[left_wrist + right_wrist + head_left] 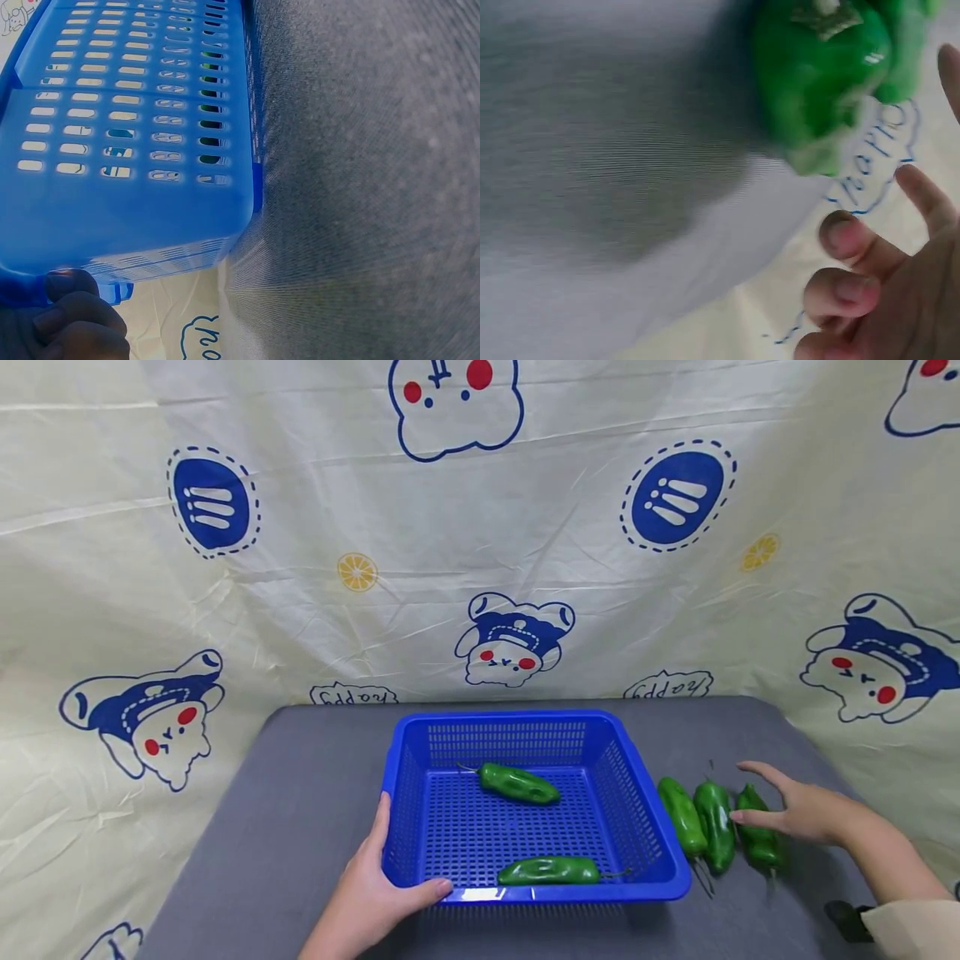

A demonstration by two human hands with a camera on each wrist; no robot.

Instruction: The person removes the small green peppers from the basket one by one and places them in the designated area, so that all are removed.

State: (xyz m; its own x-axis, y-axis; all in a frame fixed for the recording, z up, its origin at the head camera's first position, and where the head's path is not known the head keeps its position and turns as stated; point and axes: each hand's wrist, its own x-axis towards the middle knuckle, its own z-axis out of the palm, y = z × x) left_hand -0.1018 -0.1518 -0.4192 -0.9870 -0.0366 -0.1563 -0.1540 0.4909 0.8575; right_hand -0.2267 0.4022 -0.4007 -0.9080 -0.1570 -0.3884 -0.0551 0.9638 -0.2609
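Left hand (366, 893) grips blue basket (491, 835) at its eight-o'clock corner; right hand (808, 810), spread and holding nothing, is at outermost green pepper (761, 840) off three o'clock, contact hard to tell from here, so best pinch mid-body, clear of neighbouring pepper (715, 828).

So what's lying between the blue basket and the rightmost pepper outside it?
Two green peppers, side by side on the grey tabletop; the head view shows them.

Behind the gray table (300, 827), and on both sides of it, hangs a big, wrinkly, pale cloth (300, 485) with cartoon animals (516, 643), orange slices (357, 572) and "happy" signs (354, 694) just above the table's far edge
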